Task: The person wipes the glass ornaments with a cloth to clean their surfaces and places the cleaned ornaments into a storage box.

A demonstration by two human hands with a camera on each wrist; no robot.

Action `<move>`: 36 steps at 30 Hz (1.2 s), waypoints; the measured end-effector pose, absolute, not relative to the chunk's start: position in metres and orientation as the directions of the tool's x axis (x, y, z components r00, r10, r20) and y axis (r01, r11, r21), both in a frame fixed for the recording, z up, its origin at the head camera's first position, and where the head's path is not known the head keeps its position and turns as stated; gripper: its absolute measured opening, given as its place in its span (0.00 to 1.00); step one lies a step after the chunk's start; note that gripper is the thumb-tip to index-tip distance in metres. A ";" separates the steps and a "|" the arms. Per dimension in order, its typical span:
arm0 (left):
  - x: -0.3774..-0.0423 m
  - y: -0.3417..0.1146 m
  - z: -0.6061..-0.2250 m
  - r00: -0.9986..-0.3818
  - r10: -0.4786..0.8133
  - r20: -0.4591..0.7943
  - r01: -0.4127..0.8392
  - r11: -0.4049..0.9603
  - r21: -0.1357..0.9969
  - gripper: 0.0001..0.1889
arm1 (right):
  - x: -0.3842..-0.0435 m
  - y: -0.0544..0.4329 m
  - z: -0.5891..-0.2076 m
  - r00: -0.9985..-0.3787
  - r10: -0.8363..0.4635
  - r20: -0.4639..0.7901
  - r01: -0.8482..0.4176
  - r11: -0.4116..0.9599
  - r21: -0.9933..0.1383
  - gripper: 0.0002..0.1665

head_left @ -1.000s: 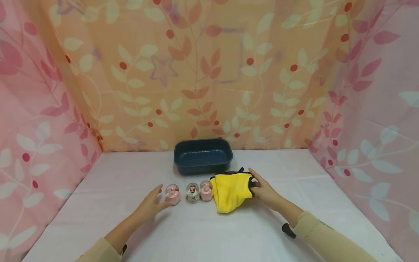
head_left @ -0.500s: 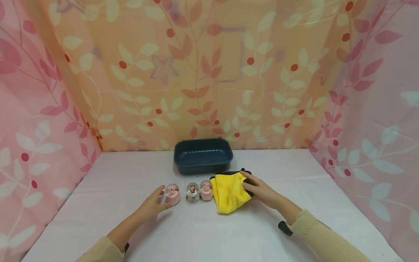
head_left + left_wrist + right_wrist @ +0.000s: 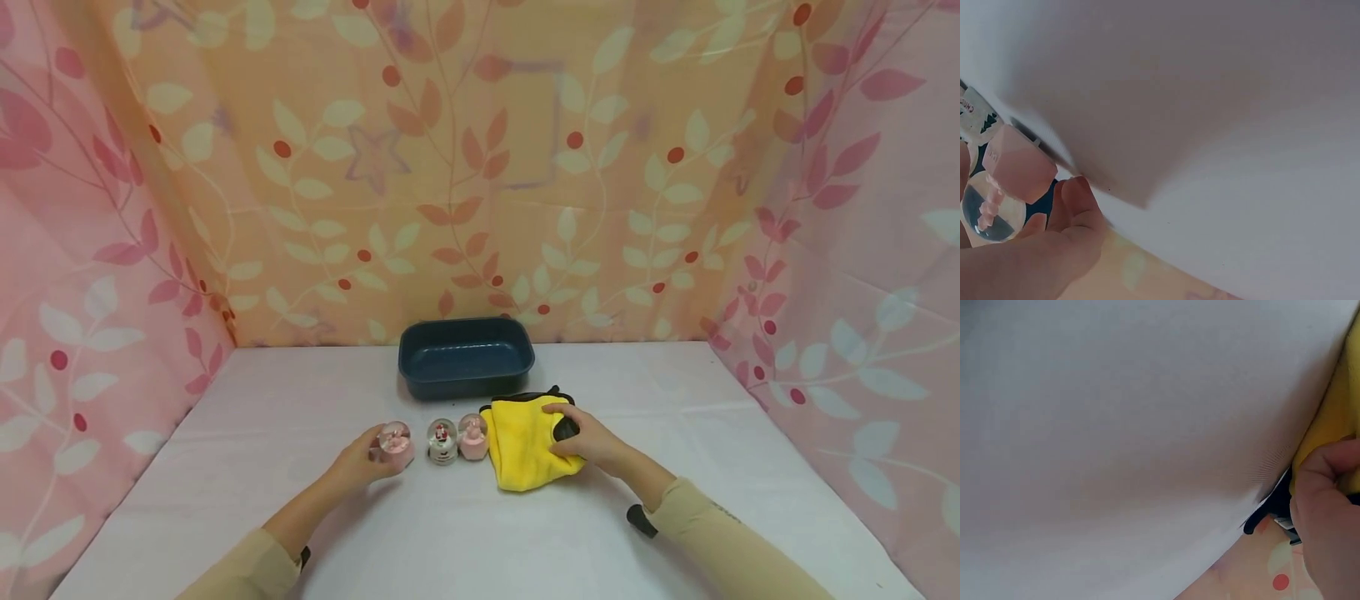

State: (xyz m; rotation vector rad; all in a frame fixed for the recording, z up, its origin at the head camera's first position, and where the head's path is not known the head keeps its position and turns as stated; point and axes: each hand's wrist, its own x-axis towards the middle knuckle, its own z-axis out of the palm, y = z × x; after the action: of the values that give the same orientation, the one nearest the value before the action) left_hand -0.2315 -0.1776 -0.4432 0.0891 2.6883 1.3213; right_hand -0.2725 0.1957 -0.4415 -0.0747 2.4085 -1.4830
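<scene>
My left hand (image 3: pixel 360 463) holds the leftmost pink snow globe (image 3: pixel 396 447), thumb in front and fingers around its far left side. In the left wrist view, that globe's pink base (image 3: pixel 1019 165) shows between the fingers and thumb. Just right of it stand a clear snow globe with a white base and red figure (image 3: pixel 442 442) and a second pink snow globe (image 3: pixel 473 437). Beside them lies a folded yellow cloth with black edging (image 3: pixel 525 446). My right hand (image 3: pixel 592 437) grips the cloth's right side, its fingers curled on the fabric in the right wrist view.
Behind the globes and cloth stands a dark blue rectangular basin (image 3: pixel 467 387), near the table's back edge. A white cover lies over the table (image 3: pixel 465 542). Patterned curtains (image 3: pixel 450 167) rise at the back and on both sides.
My left hand has moved right and closed around the leftmost pink globe. My right hand has slid left over the cloth and gripped its right side. The other globes and the basin stay put.
</scene>
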 end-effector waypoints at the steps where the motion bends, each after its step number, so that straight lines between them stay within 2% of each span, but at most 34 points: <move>1: -0.232 -0.177 -0.443 -0.988 0.113 -0.109 -0.021 0.595 0.804 0.42 | -0.272 0.196 -0.442 -0.954 -0.200 -0.221 0.106 0.467 -0.878 0.38; 9: -0.237 -0.170 -0.449 -0.985 0.062 -0.161 -0.105 0.525 0.844 0.39 | -0.265 0.202 -0.434 -0.971 -0.185 -0.149 0.039 0.496 -0.867 0.39; 17: -0.242 -0.166 -0.456 -0.993 0.039 -0.113 -0.075 0.529 0.845 0.30 | -0.261 0.212 -0.419 -0.975 -0.186 -0.126 0.034 0.431 -0.902 0.41; 23: -0.244 -0.166 -0.456 -0.995 0.027 -0.099 -0.071 0.519 0.852 0.30 | -0.259 0.217 -0.409 -0.981 -0.165 -0.102 0.033 0.379 -0.925 0.42; 36: -0.235 -0.166 -0.445 -0.995 -0.028 -0.095 -0.099 0.405 0.909 0.27 | -0.249 0.221 -0.383 -0.988 -0.142 -0.055 0.007 0.318 -0.948 0.42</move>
State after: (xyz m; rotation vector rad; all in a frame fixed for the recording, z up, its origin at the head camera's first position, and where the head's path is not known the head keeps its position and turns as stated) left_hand -0.2347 -0.1658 -0.4447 -0.1167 2.5779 1.6757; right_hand -0.2485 0.2207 -0.3832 -0.1255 2.4440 -1.7589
